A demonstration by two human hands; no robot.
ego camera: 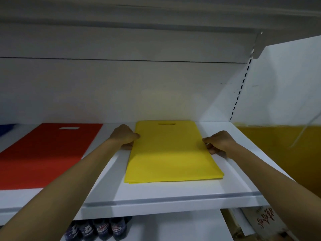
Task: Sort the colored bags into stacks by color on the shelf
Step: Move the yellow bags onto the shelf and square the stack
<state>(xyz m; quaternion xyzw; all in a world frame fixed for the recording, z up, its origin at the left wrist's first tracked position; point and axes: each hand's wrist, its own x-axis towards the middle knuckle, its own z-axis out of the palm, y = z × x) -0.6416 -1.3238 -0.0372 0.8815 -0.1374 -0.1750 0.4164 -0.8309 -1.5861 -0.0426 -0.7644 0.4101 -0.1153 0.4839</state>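
A stack of flat yellow bags [171,152] with a cut-out handle lies in the middle of the white shelf [173,193]. My left hand [124,135] grips the stack's left edge, thumb on top. At the stack's right edge my right hand [218,143] pinches the bags with curled fingers. A red bag stack [46,153] lies flat to the left. A blue bag [7,128] shows at the far left edge, mostly cut off.
A glossy white side panel [284,84] closes the shelf on the right and mirrors the yellow. Another shelf hangs overhead. Below the shelf stand several dark bottles [100,229]; a printed box [262,221] sits at the lower right.
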